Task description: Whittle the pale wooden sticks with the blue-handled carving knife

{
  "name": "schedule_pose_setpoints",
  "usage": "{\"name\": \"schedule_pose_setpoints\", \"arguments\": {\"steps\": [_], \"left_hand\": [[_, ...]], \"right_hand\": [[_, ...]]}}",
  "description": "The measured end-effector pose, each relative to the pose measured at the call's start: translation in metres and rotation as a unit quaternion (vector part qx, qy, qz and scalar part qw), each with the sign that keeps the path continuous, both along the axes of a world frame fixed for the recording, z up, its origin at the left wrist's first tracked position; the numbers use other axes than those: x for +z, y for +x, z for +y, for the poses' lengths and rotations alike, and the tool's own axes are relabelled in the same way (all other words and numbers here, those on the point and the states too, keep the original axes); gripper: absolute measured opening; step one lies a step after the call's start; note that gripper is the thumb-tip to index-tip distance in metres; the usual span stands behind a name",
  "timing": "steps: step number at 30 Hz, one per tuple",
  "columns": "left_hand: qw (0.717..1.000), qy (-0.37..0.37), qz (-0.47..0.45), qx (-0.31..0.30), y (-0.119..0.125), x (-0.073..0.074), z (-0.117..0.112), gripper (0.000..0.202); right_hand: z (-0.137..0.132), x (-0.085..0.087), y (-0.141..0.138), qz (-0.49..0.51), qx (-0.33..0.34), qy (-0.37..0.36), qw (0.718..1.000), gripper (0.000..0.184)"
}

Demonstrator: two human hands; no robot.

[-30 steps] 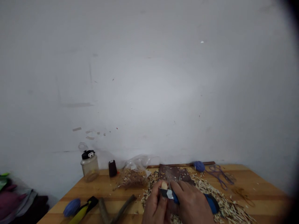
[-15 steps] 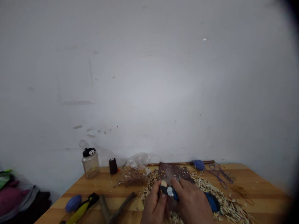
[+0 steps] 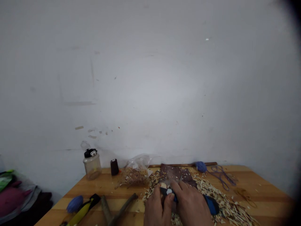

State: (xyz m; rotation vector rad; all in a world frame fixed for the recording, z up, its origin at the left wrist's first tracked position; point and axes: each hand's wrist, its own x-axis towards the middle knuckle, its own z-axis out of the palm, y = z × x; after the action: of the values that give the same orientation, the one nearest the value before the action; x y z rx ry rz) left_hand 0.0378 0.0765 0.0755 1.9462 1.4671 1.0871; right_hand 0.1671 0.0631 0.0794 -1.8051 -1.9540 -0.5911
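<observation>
At the bottom centre, my left hand [image 3: 156,208] is closed around a small pale wooden piece [image 3: 163,185], whose rounded tip shows just above the fingers. My right hand [image 3: 191,205] is closed on a blue-handled knife [image 3: 211,204]. Its short blade [image 3: 168,191] lies against the wooden piece, with my left thumb pressed behind it. Both hands hover over a heap of light wood shavings [image 3: 225,207] on the wooden table [image 3: 263,185].
A clear jar with a black lid [image 3: 92,164], a dark thread spool [image 3: 114,167] and a plastic bag of shavings [image 3: 135,174] stand near the wall. A blue yarn ball [image 3: 74,204], a yellow-handled tool [image 3: 81,212] and forked sticks [image 3: 117,208] lie left. Purple cord [image 3: 221,175] lies right.
The view has tilted slightly, and my hands sit a little lower in it. The blade has slid down the wooden piece, so less of its tip shows.
</observation>
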Motion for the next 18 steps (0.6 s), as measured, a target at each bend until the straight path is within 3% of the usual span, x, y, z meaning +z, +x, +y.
{"name": "schedule_pose_setpoints", "arguments": {"steps": [8,12,18], "left_hand": [[0.999,0.011,0.033,0.029,0.002,-0.003,0.0,0.056],[0.998,-0.002,0.053,0.031,0.002,0.001,-0.001,0.047],[0.997,-0.026,0.064,0.02,0.0,0.01,-0.002,0.037]], "right_hand": [[0.002,-0.005,-0.002,-0.003,-0.006,0.022,1.0,0.039],[0.003,-0.011,-0.005,0.006,-0.011,0.033,0.999,0.042],[0.004,0.0,0.012,0.064,-0.096,-0.018,0.993,0.041]]}}
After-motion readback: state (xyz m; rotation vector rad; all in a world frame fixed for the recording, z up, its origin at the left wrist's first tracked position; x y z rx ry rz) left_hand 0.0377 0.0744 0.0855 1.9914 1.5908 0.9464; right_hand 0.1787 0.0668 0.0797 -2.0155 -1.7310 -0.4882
